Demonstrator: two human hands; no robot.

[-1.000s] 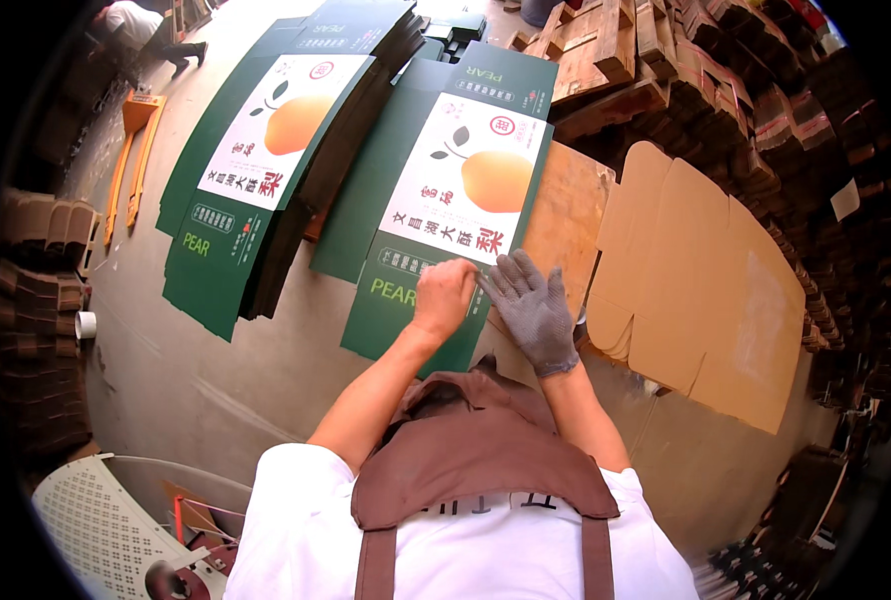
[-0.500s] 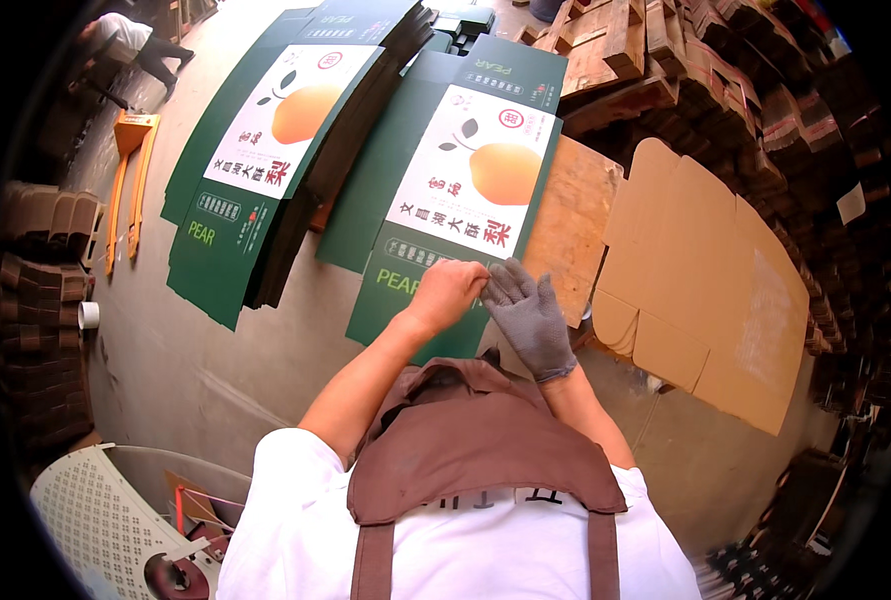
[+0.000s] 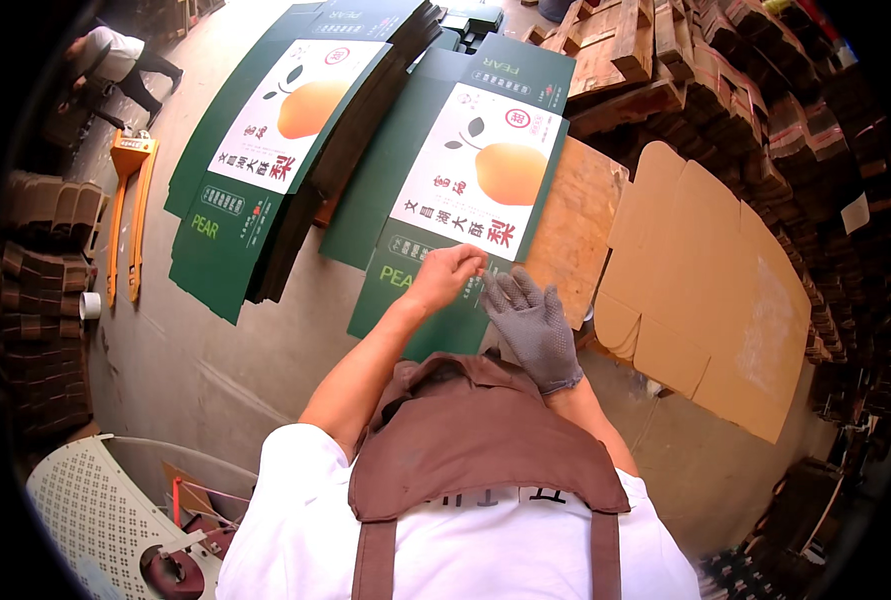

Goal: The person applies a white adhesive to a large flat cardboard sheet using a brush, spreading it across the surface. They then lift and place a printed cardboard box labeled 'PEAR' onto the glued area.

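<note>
My bare left hand [image 3: 448, 278] is closed in a pinch over the near edge of the printed panel. Whatever its fingertips hold, if anything, is too small to make out. Beside it my right hand [image 3: 531, 328], in a grey knit glove, has its fingers stretched out and holds nothing visible. Both hands are over the near part of a flat green carton blank [image 3: 365, 205], printed with a white panel and an orange-yellow pear. The blank lies on a wooden board [image 3: 573, 215].
A tall stack of matching green carton blanks [image 3: 300, 130] stands to the left. On the right lies a plain brown cardboard blank [image 3: 710, 290]. Wooden pallets [image 3: 615, 45] are behind it. A yellow pallet jack [image 3: 133, 150] and another person [image 3: 120, 60] are at far left.
My left hand has risen slightly and come a little apart from the gloved right hand, whose fingers have spread somewhat. At far left, the other person has shifted.
</note>
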